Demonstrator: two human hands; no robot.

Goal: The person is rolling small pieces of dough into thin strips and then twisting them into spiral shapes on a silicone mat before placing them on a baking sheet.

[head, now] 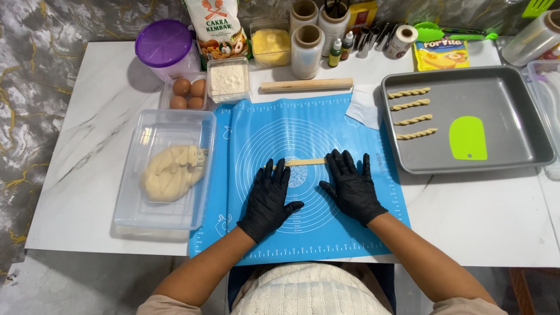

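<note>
Both my hands wear black gloves and lie flat on a blue silicone baking mat (251, 125). A thin rope of pale dough (306, 162) lies across the mat under my fingertips. My left hand (269, 197) presses its left end, my right hand (350, 185) its right end, fingers spread. Neither hand grips anything. Left of the mat, a clear plastic tub (201, 175) holds a lump of dough (171, 172). On the right, a grey baking tray (513, 99) carries several twisted dough sticks (412, 109) and a green scraper (468, 138).
A wooden rolling pin (306, 85) lies behind the mat. At the back stand a tub of eggs (188, 93), a tub of flour (228, 79), a purple-lidded container (163, 44), a flour bag (214, 26), rolls of film (306, 51) and small bottles (340, 51).
</note>
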